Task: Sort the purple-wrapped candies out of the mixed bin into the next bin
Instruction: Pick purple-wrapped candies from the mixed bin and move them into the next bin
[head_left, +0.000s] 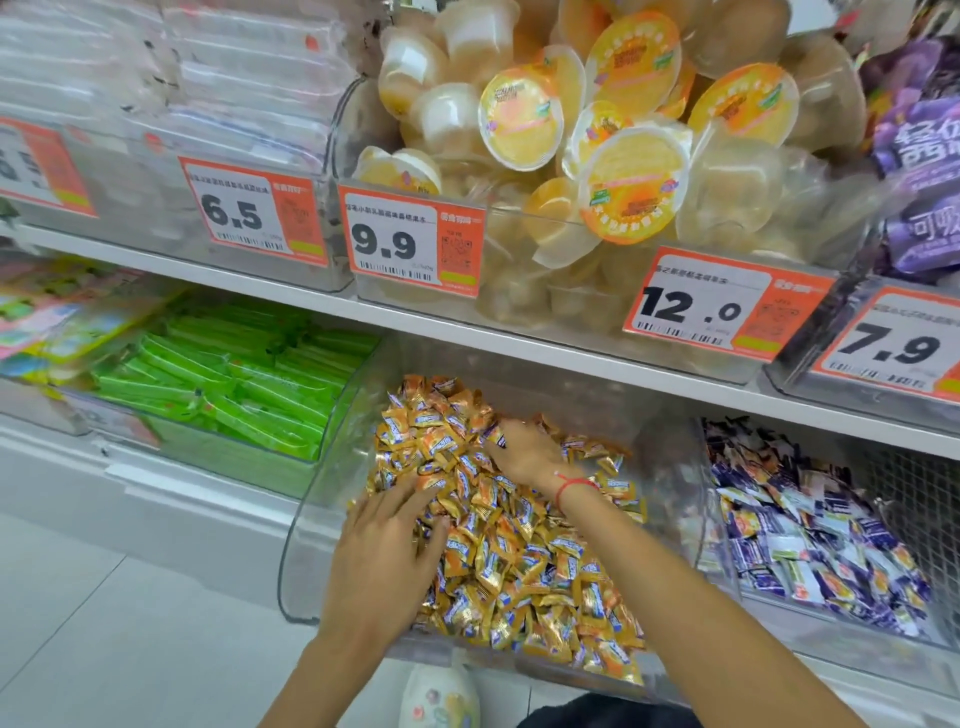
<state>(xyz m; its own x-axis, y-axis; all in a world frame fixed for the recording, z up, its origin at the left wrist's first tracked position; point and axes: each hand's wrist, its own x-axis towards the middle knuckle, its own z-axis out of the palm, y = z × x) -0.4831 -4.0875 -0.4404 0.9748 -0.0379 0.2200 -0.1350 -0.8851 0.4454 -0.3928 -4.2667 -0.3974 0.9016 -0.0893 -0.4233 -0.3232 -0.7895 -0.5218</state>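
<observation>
A clear plastic bin (311, 525) on the lower shelf holds a heap of orange-gold wrapped candies (519, 561). To its right, another clear bin (719, 545) holds purple-and-white wrapped candies (810, 540). My left hand (387, 551) lies flat with spread fingers on the near left of the orange heap. My right hand (524, 449) reaches deep into the heap near its back, fingers curled around a dark purple-wrapped candy (498, 435) that shows at the fingertips. A red string circles my right wrist.
Green packets (234, 384) fill the bin to the left. The shelf above carries jelly cups (597, 130), price tags (410, 241) and purple pouches (919, 171) at far right. A light floor lies below left.
</observation>
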